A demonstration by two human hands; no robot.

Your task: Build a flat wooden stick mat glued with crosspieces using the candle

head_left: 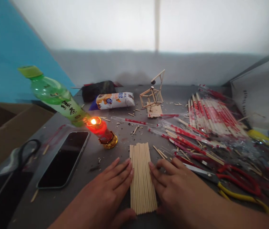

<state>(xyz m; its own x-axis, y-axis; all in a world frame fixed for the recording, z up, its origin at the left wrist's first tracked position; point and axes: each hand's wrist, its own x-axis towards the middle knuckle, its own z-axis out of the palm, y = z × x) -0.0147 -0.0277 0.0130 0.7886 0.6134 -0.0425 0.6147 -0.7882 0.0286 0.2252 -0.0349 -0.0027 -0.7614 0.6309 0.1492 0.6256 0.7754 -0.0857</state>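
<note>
A flat row of pale wooden sticks (pixel 142 178), laid side by side like cut chopsticks, lies on the dark table. Against its left edge rest the outstretched fingers of my left hand (pixel 110 187), with the thumb by the lower corner. On the opposite edge, the fingertips of my right hand (pixel 172 181) touch the sticks, its fingers extended and partly bent. Just right of the row lie a few loose short sticks (pixel 160 152). A lit red candle (pixel 101 128) in a gold holder stands beyond my left hand.
On the left are a phone (pixel 64 162) and a green tea bottle (pixel 55 95). Behind sit a snack packet (pixel 115 100) and a small stick frame (pixel 152 95). To the right lie wrapped chopsticks (pixel 210 114), scissors (pixel 203 173) and yellow-handled pliers (pixel 244 197).
</note>
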